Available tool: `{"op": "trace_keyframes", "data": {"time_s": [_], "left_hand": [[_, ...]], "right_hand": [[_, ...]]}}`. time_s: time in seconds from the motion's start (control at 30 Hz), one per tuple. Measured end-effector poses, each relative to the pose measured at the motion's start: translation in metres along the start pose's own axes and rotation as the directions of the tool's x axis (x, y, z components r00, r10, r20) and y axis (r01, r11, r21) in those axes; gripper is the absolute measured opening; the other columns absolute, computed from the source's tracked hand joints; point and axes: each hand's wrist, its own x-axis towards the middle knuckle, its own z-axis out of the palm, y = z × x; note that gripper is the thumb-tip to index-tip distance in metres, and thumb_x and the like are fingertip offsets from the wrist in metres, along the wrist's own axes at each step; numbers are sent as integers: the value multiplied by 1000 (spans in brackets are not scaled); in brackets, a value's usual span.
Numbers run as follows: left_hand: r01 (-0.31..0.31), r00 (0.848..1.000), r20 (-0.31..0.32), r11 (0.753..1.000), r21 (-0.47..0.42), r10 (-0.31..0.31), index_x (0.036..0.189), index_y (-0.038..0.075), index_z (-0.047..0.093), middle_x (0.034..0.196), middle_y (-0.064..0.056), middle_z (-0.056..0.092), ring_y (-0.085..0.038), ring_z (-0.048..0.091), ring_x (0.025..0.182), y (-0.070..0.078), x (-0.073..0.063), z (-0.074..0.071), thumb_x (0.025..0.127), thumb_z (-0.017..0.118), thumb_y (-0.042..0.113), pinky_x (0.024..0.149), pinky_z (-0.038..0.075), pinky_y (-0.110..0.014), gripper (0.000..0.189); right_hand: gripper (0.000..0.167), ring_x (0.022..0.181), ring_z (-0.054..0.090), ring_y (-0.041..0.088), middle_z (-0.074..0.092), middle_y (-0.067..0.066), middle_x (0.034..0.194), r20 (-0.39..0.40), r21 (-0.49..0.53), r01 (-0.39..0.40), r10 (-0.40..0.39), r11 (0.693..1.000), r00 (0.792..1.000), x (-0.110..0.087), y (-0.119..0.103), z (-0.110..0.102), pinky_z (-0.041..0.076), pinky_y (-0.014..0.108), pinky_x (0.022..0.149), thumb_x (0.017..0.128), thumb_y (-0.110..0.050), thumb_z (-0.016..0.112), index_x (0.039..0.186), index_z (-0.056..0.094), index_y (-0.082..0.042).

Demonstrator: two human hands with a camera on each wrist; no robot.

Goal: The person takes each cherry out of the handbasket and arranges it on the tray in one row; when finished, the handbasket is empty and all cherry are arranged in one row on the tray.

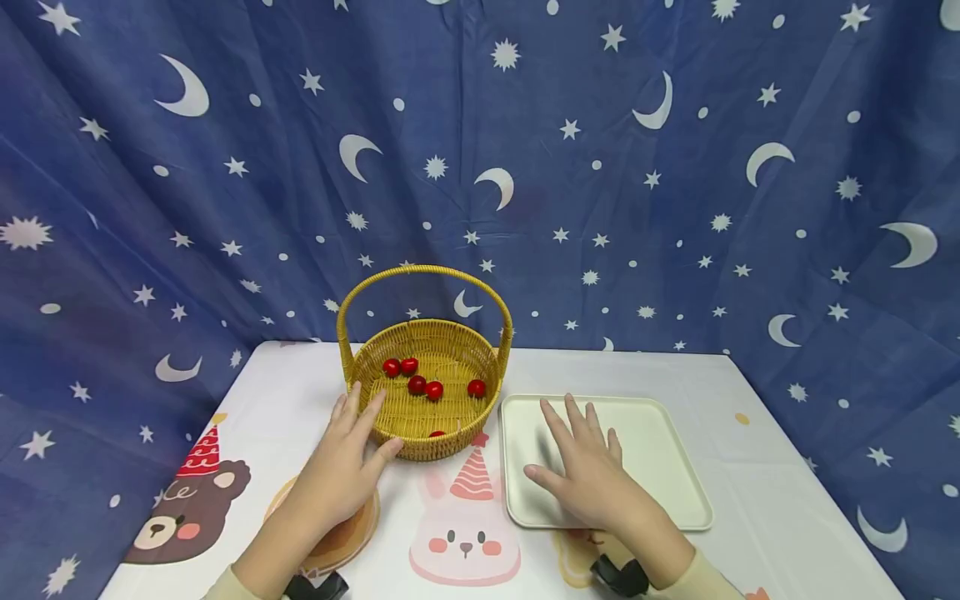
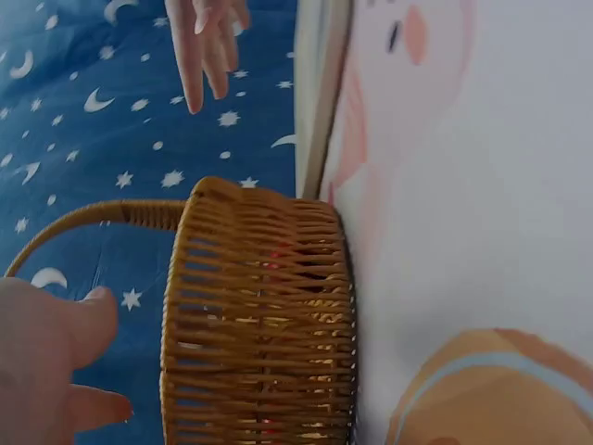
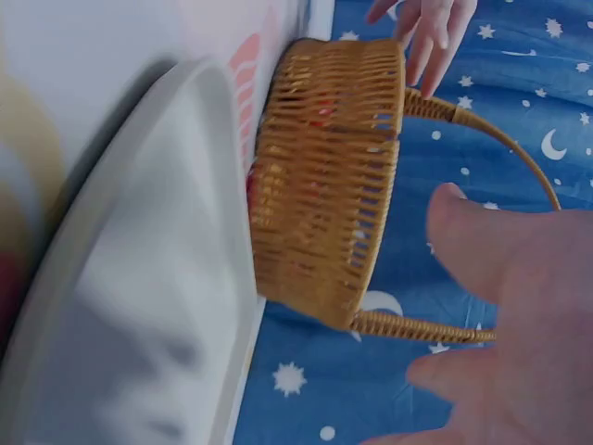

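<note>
A round wicker basket (image 1: 420,450) with a tall arched handle stands toward the back of the table, with several red cherries (image 1: 434,391) lying inside it. My left hand (image 1: 341,467) hovers by the basket's near left rim, fingers spread and holding nothing. Over a cream rectangular tray (image 1: 667,467) to the right of the basket is my right hand (image 1: 588,467), its fingers also spread and nothing in them. In the left wrist view the basket's woven side (image 2: 259,315) fills the middle. The right wrist view shows the tray's rim (image 3: 232,185) beside the basket (image 3: 324,176).
The white tablecloth (image 1: 750,517) carries printed cartoon animals, among them a bear (image 1: 187,517) and a pink rabbit (image 1: 465,542). A blue curtain (image 1: 525,208) with moons and stars hangs behind the table and along both sides.
</note>
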Motion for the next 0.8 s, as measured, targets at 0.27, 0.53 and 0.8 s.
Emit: {"op": "trace_keyframes", "data": {"time_s": [0.27,0.53,0.8], "left_hand": [[111,978,-132,940,-321,-161,159,16,54,163,-24,44,-46,62,135,-18,17,-13,107,69,27,97,65,-48,55],[316,928,30,744,-588,-370,156,13,58,146,-24,54,-29,75,112,-35,38,-9,107,69,24,86,65,-25,51],[371,902,119,607,-702,-414,152,8,59,115,-8,56,-14,64,97,-41,48,-3,104,73,13,89,66,-27,50]], "right_hand": [[85,164,25,45,28,14,177,-76,209,130,-117,969,990,18,-21,-2,30,76,126,98,-42,79,170,35,-27],[72,149,54,27,56,4,158,-175,378,264,-211,888,962,55,-48,5,55,53,115,94,-17,84,159,53,-21],[66,124,66,31,65,4,146,-99,489,242,-222,838,970,103,-73,17,60,55,106,93,-9,83,154,60,-22]]}}
